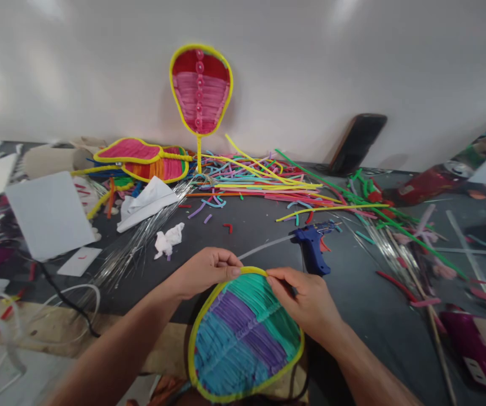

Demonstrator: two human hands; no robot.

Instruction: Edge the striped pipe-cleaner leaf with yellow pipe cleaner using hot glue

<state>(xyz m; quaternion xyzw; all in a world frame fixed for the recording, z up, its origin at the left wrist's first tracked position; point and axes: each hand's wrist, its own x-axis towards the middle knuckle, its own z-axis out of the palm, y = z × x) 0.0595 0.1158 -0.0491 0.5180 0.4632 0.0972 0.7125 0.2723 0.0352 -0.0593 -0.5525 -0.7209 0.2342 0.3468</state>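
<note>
A rounded panel of blue, purple and green pipe cleaners (243,338), edged with a yellow pipe cleaner (191,349), is held over the table's front edge. My left hand (203,273) pinches the yellow edge at the top, thumb and fingers closed. A short way to the right, my right hand (306,299) pinches the same edge between thumb and index finger. Just beyond the right hand lies a blue hot glue gun (313,248), a clear glue stick reaching from its back toward my left hand.
A pink and red paddle-shaped piece (201,90) leans on the white wall. Loose pipe cleaners (260,180) lie across the back. A phone (357,144) and a red can (433,180) stand at right. Thin metal wires (133,248), paper (48,214) and a cable (63,299) lie left.
</note>
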